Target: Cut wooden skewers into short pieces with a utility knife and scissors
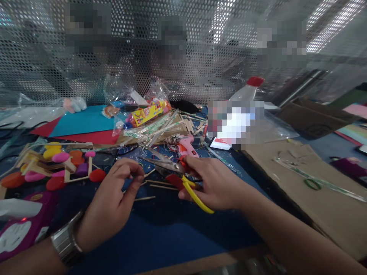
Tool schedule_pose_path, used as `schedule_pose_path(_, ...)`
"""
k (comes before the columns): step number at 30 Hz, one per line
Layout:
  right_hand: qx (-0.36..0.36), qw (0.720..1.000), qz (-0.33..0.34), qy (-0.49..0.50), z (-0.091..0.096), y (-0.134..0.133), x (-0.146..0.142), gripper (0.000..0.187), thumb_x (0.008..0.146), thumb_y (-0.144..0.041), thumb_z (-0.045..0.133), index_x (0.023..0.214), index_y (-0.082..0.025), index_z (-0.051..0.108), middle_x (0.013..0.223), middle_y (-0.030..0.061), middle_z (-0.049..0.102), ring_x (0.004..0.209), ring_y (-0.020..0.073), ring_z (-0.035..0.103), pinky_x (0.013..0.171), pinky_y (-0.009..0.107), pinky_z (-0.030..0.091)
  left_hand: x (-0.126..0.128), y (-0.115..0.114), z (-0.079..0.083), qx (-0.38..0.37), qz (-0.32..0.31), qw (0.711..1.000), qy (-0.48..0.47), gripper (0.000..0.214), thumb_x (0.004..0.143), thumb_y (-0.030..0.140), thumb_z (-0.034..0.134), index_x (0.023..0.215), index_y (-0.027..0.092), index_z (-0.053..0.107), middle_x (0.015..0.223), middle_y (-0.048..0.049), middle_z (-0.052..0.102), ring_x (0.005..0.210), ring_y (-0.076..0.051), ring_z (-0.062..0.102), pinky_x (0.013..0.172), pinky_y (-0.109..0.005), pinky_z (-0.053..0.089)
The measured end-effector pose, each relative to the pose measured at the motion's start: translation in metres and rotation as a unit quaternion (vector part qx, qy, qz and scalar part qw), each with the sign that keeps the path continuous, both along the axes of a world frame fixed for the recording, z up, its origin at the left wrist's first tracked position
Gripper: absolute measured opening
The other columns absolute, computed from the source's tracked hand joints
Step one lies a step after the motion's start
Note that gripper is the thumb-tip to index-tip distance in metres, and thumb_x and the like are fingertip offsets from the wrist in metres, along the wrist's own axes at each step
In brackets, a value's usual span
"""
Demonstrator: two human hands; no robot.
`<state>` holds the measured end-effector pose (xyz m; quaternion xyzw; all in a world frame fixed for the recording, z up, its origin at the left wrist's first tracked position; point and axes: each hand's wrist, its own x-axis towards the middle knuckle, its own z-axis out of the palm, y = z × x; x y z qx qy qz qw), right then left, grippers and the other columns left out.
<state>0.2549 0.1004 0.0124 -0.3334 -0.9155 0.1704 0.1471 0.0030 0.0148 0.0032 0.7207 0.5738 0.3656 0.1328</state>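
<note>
My right hand [213, 183] grips a pair of scissors [174, 172] with red and yellow handles; the blades stand apart and point left toward my other hand. My left hand [116, 198], with a metal watch on its wrist, pinches a thin wooden stick [149, 173] between thumb and fingers, close to the blade tips. Both hands hover over a dark blue sheet [166, 229]. Loose wooden sticks [145, 198] lie on the sheet under and between the hands.
A wooden-stick frame with coloured foam ovals [54, 166] lies at left. A pink glue gun [187, 147], bags of sticks [151, 130], a red-capped glue bottle [246, 91] and coloured paper [83, 122] sit behind. Brown cardboard [315, 198] lies at right, a purple box [20, 229] at near left.
</note>
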Motion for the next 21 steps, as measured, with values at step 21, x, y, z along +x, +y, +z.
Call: schedule_pose_path(21,0.108,0.993,0.045,-0.026,-0.005,-0.005,0.0,0.048,0.09,-0.068,0.061,0.083,-0.02,0.056,0.074,0.0033,0.067,0.06,0.0189,0.061,0.056,0.03,0.028,0.003,-0.012,0.003,0.046,0.001,0.998,-0.047,0.015,0.106,0.029,0.041,0.1,0.026,0.055,0.077,0.0048,0.058,0.061,-0.01,0.051,0.055,-0.02,0.045)
